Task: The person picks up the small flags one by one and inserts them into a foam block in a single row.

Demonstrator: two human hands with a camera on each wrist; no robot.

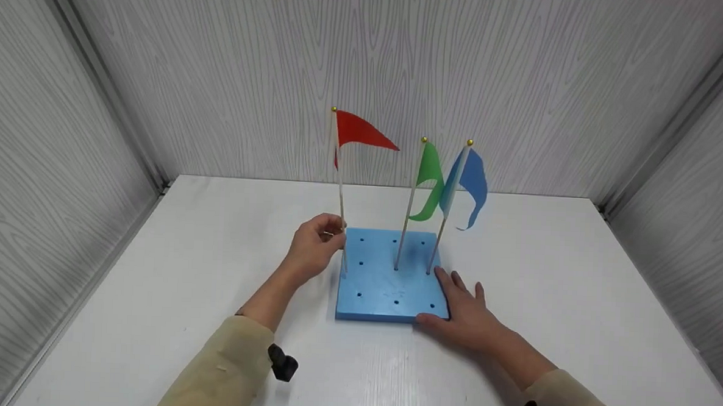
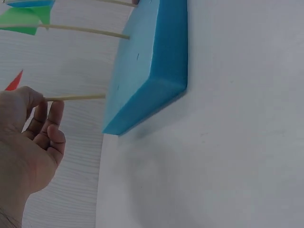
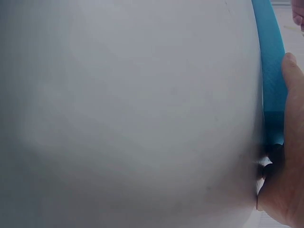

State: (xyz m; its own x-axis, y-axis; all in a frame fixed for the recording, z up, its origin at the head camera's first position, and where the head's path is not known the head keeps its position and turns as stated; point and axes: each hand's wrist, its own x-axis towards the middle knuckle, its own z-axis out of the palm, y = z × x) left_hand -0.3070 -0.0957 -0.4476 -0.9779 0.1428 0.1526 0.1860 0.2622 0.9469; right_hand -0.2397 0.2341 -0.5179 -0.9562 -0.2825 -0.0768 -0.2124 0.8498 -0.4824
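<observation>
My left hand point(image 1: 314, 247) pinches the thin wooden stick of a red flag point(image 1: 361, 131) between thumb and fingertips. The stick point(image 2: 78, 97) is nearly upright, its lower end overlapping the left edge of a blue block point(image 1: 376, 283) in the head view, left of the middle-row hole. At the block's front right corner lies my right hand point(image 1: 469, 320), thumb point(image 3: 290, 71) against the front side and extended fingers along the right side. A green flag point(image 1: 429, 169) and a blue flag point(image 1: 473, 180) stand with their sticks in middle-row holes.
Several small holes show in the block's top, in rows. Each stick is topped with a gold bead point(image 1: 469, 142). The block rests on a white table point(image 1: 138, 279), enclosed by grey wood-grain panels point(image 1: 251, 82) at the back and both sides.
</observation>
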